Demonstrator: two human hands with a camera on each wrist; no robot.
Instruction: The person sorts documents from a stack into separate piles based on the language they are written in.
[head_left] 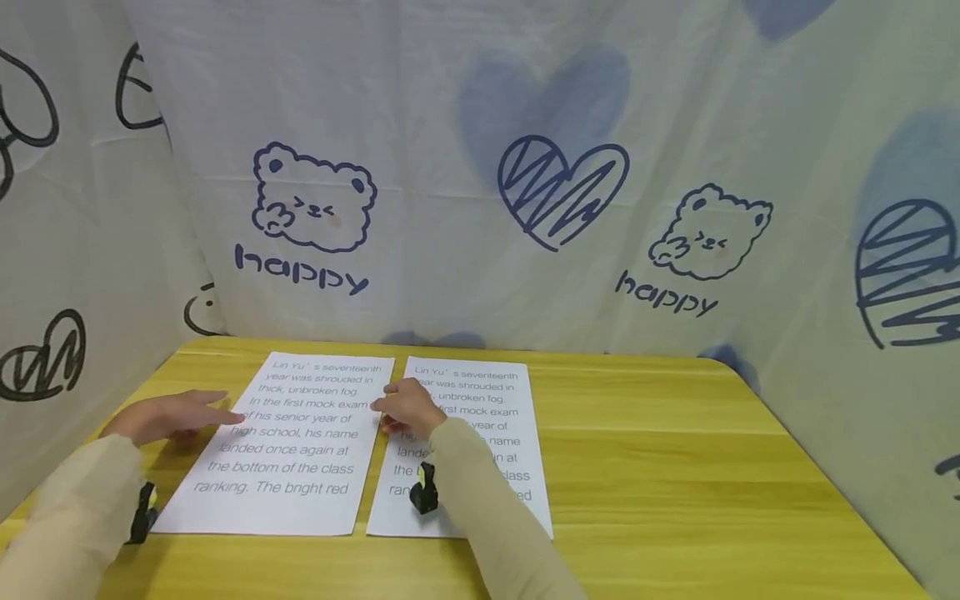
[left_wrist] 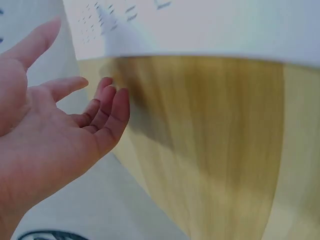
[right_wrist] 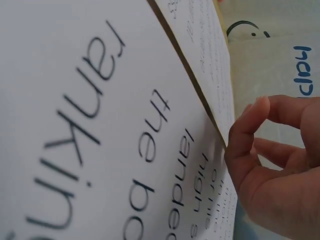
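Two white printed sheets lie side by side on the table, the left sheet and the right sheet, with a narrow gap between them. My left hand is at the left sheet's left edge, one finger reaching over it. In the left wrist view, the left hand has loosely bent fingers, spread thumb and nothing in it. Over the right sheet's upper left is my right hand, its fingertips near the left sheet's right edge. The right wrist view shows the right hand loosely curled, thumb and a fingertip meeting, nothing visible between.
The yellow wood-grain table extends to the right of the sheets. A white cloth printed with bears and hearts hangs behind it and at both sides. A small black device is on the right wrist.
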